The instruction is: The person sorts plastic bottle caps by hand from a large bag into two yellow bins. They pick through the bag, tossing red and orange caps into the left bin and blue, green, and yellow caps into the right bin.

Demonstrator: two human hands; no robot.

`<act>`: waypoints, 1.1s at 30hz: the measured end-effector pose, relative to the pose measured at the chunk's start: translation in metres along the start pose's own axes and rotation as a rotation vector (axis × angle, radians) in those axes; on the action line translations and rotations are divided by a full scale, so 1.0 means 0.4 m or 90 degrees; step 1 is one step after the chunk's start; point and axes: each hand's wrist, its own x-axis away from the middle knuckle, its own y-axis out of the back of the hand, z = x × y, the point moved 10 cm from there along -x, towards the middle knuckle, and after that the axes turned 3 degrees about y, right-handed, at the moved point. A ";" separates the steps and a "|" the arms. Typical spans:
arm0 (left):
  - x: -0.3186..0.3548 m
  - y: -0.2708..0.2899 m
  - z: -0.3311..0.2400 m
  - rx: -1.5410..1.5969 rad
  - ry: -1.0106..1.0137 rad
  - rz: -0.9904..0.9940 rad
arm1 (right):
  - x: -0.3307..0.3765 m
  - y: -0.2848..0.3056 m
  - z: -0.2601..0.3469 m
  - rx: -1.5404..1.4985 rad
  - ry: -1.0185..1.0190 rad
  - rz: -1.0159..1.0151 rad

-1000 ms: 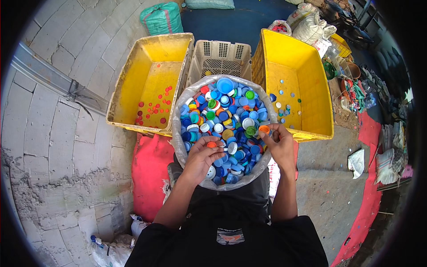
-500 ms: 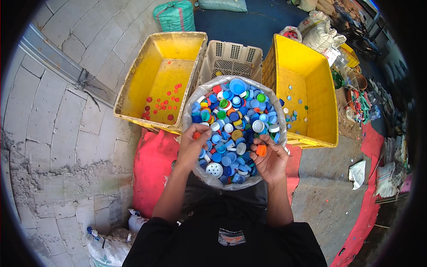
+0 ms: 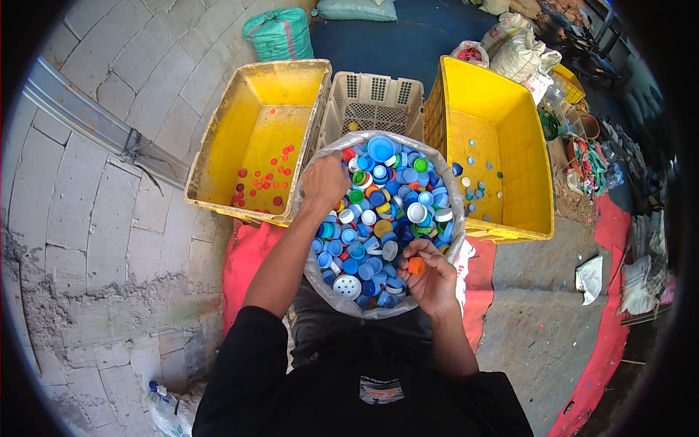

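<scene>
A grey sack (image 3: 451,191) full of mostly blue bottle caps (image 3: 378,218) stands in front of me. My left hand (image 3: 325,182) is closed over the sack's left rim, next to the left yellow crate (image 3: 218,131); what it holds is hidden. My right hand (image 3: 429,273) sits at the near right of the sack, fingers pinched on an orange cap (image 3: 416,265). Red caps (image 3: 266,182) lie on the left crate's floor. The right yellow crate (image 3: 524,124) holds scattered blue and pale caps.
A beige slotted basket (image 3: 375,98) stands behind the sack between the crates. A red sack (image 3: 244,255) lies beneath. A green bag (image 3: 280,33) and white bags (image 3: 520,51) are at the back. Clutter lines the right side; paving stones lie to the left.
My left hand has moved from the near part of the cap pile up to the sack's left rim beside the red-cap crate. My right hand stays near with the orange cap.
</scene>
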 end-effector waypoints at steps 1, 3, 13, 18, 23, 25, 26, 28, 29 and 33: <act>-0.014 -0.004 -0.012 0.001 -0.004 0.001 | 0.002 0.000 0.000 0.005 0.000 0.003; -0.040 -0.011 -0.034 -0.003 -0.017 0.004 | 0.005 0.001 0.001 0.009 0.003 0.005; -0.047 -0.011 -0.041 0.008 -0.143 -0.090 | 0.019 0.017 -0.018 0.017 -0.014 0.001; -0.017 0.048 0.005 0.220 -0.079 -0.071 | 0.010 -0.005 -0.018 0.040 -0.021 -0.002; 0.046 0.027 0.140 0.892 0.261 0.105 | -0.042 -0.063 -0.019 0.052 -0.014 -0.075; 0.058 0.043 0.196 1.005 0.297 0.105 | -0.102 -0.084 -0.033 0.048 -0.045 -0.021; 0.065 0.040 0.221 1.115 0.332 0.114 | -0.132 -0.108 -0.036 0.053 -0.050 -0.018; 0.065 0.042 0.282 1.150 0.377 0.094 | -0.204 -0.157 -0.043 0.115 -0.018 -0.066; 0.067 0.037 0.326 1.152 0.422 0.063 | -0.244 -0.191 -0.064 0.125 -0.023 -0.083; -0.029 0.032 0.460 1.228 0.451 0.001 | -0.465 -0.361 -0.166 0.151 -0.048 0.087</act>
